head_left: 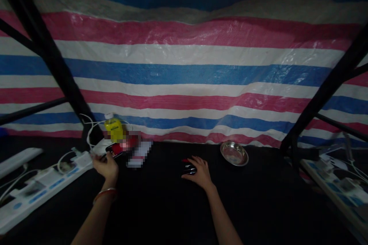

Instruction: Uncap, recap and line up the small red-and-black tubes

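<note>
My left hand (107, 167) is closed on the near edge of a phone (116, 151), thumb on top, its screen showing red. A pixelated patch hides part of what lies just beyond the phone. On the black tabletop, my right hand (202, 174) curls around a small, glossy black object (189, 169) with a red part at its far side and light lettering. Its thumb and fingers sit on either side of that object, whose exact kind I cannot make out. A round metal dish (234, 154) stands to the right of this hand.
Behind the phone stands a yellow bottle (114, 129) with a white cap, beside a partly pixelated white paper-like item (140, 154). Power strips with plugs and cables lie at left (54, 180) and right (336, 180). Black frame bars (54, 59) and a striped sheet (184, 74) enclose the table.
</note>
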A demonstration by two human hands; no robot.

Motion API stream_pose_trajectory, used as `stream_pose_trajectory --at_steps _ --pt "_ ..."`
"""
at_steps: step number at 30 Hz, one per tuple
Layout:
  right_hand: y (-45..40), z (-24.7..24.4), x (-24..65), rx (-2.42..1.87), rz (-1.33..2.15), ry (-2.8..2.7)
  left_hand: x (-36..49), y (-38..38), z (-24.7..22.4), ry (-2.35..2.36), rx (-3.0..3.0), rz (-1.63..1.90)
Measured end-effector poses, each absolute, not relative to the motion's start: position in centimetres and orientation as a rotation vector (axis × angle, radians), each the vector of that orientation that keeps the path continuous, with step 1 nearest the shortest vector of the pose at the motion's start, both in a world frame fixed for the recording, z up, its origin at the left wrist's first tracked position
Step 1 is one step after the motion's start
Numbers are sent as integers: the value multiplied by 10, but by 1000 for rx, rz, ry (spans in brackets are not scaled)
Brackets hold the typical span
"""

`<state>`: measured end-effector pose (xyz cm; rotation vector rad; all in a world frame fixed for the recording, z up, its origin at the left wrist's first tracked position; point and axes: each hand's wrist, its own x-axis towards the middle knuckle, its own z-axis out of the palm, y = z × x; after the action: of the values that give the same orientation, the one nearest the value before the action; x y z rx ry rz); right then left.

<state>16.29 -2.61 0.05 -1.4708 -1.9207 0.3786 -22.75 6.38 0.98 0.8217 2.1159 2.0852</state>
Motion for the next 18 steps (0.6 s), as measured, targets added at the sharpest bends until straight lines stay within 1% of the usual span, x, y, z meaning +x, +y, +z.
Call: stream_pose_trajectory --at_steps 9,18 --pt "-31 -5 164 -1462 417 -1805 -242 82 6 1986 664 2237" --pt "-24 -12 165 -1432 362 -1802 -250 92 -2 2104 691 2243"
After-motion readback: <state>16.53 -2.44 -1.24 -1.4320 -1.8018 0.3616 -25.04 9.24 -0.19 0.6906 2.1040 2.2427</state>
